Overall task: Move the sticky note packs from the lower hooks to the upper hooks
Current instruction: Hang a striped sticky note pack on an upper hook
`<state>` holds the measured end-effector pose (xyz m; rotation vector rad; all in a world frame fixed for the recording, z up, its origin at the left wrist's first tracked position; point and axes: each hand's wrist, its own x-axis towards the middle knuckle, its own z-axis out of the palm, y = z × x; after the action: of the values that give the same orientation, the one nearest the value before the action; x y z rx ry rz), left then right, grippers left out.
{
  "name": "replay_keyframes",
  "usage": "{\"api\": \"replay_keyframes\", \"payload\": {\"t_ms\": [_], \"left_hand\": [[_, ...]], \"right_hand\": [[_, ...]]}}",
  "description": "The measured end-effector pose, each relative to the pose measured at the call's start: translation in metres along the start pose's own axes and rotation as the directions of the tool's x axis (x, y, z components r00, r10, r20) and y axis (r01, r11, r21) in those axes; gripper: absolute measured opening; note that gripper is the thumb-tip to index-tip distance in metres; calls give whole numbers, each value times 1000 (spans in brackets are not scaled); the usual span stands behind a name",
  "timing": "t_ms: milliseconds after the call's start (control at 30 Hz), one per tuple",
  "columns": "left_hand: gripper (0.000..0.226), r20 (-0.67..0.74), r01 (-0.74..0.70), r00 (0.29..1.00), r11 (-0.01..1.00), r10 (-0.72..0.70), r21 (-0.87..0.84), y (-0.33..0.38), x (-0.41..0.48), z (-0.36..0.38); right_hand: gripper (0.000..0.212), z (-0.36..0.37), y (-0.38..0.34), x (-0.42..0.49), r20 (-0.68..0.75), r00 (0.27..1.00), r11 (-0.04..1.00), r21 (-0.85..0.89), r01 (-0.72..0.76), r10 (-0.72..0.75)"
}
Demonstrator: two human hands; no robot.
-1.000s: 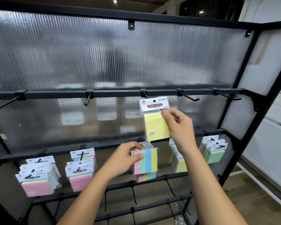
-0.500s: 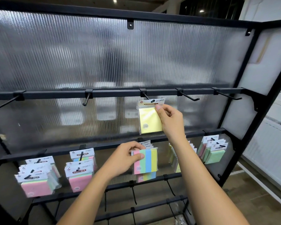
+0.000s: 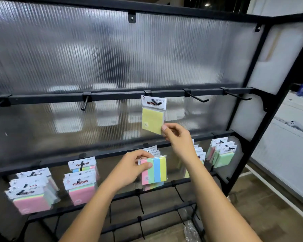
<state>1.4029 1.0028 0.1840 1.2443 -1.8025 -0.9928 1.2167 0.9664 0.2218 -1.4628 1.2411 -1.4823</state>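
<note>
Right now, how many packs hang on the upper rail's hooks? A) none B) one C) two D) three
B: only the yellow pack hangs there, on the middle upper hook; the other upper hooks are bare.

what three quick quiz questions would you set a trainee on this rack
1. True or false: the yellow pack hangs on an upper hook.
2. What does the left hand hold? A) striped pack B) pink pack C) nothing
3. How many packs hang from the upper rail?

Key: 1 true; 2 A; 3 one.
</note>
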Motion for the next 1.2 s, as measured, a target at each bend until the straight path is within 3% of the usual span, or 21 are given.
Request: {"api": "replay_keyframes", "payload": {"t_ms": [100,233,400,533,667,900,1033,1133,1200], "left_hand": [[19,12,-25,1000,999,25,-32,0,-1,4],[19,19,-60,998,996,62,-72,1,-1,10],[21,74,-81,993,984,94,-158,3,-3,30],[17,160,-77,981,976,110,-202,3,-8,46],[17,214,-74,970,981,112,-182,3,-10,59],[17,190,-16,981,992,40,-128,3,0,87],[22,124,133,984,991,-129,-26,-1,11,113],[48,115,278,954,960,-275,-9,-2,18,133],[41,81,296,953,955,-293,-34,3,24,146]], "right_hand": [[18,-9,24,-32,18,996,994,-71,-84,85],[53,-17,48,-76,7,980,971,-137,-196,199],[40,-27,49,-114,-45,984,959,-221,-178,172],[33,-38,48,-132,-73,990,977,-166,-135,124],[12,-47,50,-141,-54,990,986,-93,-138,134],[14,-73,69,-130,-27,986,986,-30,-164,164],[18,-99,86,-116,7,989,987,-70,-146,147],[17,-119,93,-105,50,988,988,-46,-145,147],[17,-131,96,-96,81,983,986,-31,-162,164]]}}
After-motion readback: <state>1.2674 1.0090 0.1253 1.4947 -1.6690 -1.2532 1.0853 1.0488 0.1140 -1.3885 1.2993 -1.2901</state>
